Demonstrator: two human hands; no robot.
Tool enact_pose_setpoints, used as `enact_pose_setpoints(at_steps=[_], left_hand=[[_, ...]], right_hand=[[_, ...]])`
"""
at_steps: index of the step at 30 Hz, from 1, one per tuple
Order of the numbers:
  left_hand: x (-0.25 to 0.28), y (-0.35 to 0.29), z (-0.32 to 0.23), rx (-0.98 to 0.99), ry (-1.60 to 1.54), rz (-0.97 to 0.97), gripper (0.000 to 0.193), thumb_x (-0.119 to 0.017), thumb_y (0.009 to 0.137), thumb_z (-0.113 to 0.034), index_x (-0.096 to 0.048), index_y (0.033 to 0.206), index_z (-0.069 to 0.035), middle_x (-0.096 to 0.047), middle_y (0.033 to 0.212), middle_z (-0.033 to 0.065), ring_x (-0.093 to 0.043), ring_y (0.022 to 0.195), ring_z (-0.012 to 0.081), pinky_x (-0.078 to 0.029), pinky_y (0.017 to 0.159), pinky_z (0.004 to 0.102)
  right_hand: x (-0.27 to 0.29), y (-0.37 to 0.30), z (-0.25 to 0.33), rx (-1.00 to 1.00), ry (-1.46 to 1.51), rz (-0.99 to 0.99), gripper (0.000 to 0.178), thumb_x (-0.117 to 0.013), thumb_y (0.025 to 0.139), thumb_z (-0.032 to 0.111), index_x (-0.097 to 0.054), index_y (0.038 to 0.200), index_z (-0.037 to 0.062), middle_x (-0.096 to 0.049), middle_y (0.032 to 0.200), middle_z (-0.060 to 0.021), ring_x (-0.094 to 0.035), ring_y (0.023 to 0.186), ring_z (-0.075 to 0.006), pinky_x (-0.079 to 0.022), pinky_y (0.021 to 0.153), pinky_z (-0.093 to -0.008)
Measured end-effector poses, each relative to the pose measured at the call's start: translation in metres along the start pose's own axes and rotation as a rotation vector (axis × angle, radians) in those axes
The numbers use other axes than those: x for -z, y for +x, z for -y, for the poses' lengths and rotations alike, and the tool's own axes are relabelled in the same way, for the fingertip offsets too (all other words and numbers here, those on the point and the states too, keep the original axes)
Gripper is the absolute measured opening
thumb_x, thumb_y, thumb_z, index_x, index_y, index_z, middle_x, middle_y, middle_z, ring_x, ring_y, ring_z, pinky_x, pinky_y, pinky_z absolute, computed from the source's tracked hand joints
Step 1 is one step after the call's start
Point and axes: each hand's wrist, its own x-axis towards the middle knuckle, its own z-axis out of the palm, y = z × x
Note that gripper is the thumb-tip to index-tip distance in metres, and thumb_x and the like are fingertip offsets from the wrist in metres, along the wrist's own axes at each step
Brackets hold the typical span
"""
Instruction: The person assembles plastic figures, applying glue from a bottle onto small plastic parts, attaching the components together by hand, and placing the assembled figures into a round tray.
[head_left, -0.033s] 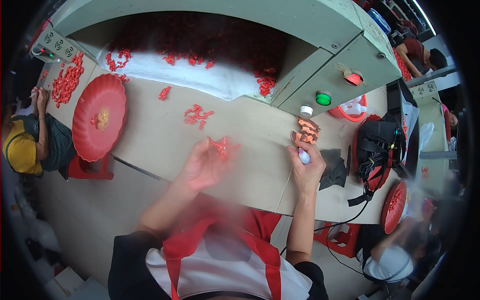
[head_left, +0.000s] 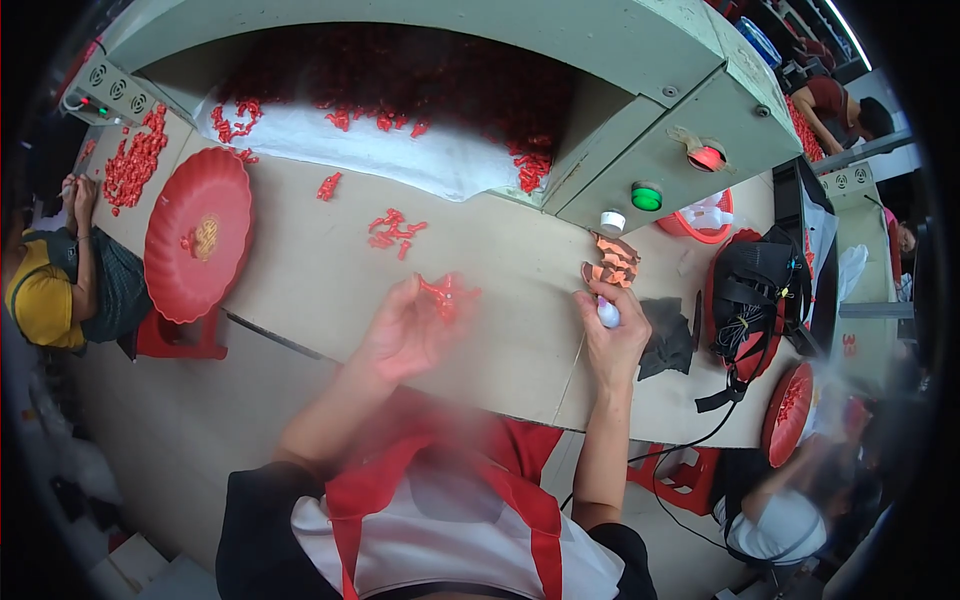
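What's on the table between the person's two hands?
In the head view, nothing: only bare tan table lies between the left hand, holding a small red piece, and the right hand, holding a small white object.

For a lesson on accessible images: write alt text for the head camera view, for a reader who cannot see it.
Seen from above, a person's left hand holds a small red piece over a tan worktable, while the right hand grips a small white object beside a little pile of orange pieces. A red round tray lies to the left.

I count two round red trays [head_left: 195,240] and [head_left: 788,415] on my worktop [head_left: 300,290]. The machine shows two round buttons, one green [head_left: 646,198] and one red [head_left: 706,158].
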Motion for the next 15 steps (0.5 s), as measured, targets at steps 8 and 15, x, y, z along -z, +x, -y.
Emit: enact_pose_setpoints(at_steps=[8, 15], left_hand=[[-0.005, -0.006, -0.003, -0.034, 0.007, 0.008, 0.037, -0.06, 0.084, -0.027, -0.053, 0.112, -0.003, -0.053, 0.115, 0.0131, -0.051, 0.107, 0.0217, -0.045, 0.09, 0.035], [-0.024, -0.03, -0.024, -0.247, 0.451, -0.056, 0.044, -0.056, 0.087, -0.03, -0.047, 0.119, -0.001, -0.051, 0.107, 0.0213, -0.059, 0.093, 0.0358, -0.056, 0.076, 0.0313]], right_hand=[[-0.004, 0.001, 0.002, 0.036, 0.01, 0.009, 0.022, -0.073, 0.068, 0.01, -0.063, 0.085, -0.001, -0.063, 0.081, -0.0099, -0.061, 0.07, -0.0195, -0.047, 0.065, -0.0271], [0.0, -0.007, -0.001, -0.006, 0.043, -0.029, 0.018, -0.071, 0.07, 0.006, -0.064, 0.085, 0.0003, -0.062, 0.077, -0.0076, -0.059, 0.067, -0.0157, -0.046, 0.062, -0.0255]])
